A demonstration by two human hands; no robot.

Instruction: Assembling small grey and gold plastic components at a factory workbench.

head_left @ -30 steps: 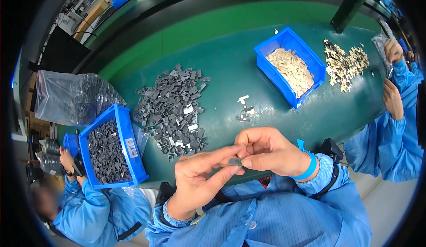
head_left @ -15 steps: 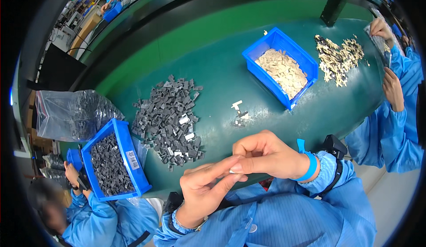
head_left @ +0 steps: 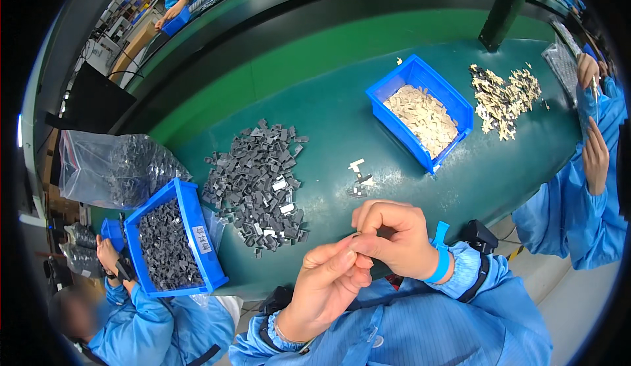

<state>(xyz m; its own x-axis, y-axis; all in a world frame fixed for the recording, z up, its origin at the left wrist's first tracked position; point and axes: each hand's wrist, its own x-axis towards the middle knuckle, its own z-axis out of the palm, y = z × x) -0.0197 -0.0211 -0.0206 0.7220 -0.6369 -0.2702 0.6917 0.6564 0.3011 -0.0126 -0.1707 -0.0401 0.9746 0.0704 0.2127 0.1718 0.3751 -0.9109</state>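
My left hand (head_left: pixel 326 287) and my right hand (head_left: pixel 397 238) meet fingertip to fingertip over the table's near edge. Both are pinched closed, and whatever lies between the fingertips is mostly hidden and too small to name. Beyond them lie a few loose dark and cream pieces (head_left: pixel 360 183). Left of my hands spreads a heap of small dark grey plastic parts (head_left: pixel 253 182), a few with white faces. Farther off to the right stands a blue bin (head_left: pixel 449 96) holding many flat cream-coloured pieces (head_left: pixel 424 117).
A blue bin of small dark parts (head_left: pixel 167 247) sits at the left, beside a clear plastic bag (head_left: pixel 118 169). A mixed cream and black pile (head_left: pixel 503 99) lies far right. Co-workers in blue work at both sides; a dark post (head_left: pixel 507 11) rises at the back.
My left hand has turned and curled its fingers more, still meeting the right. The small pale piece seen at the fingertips is now hidden. The whole view has shifted slightly.
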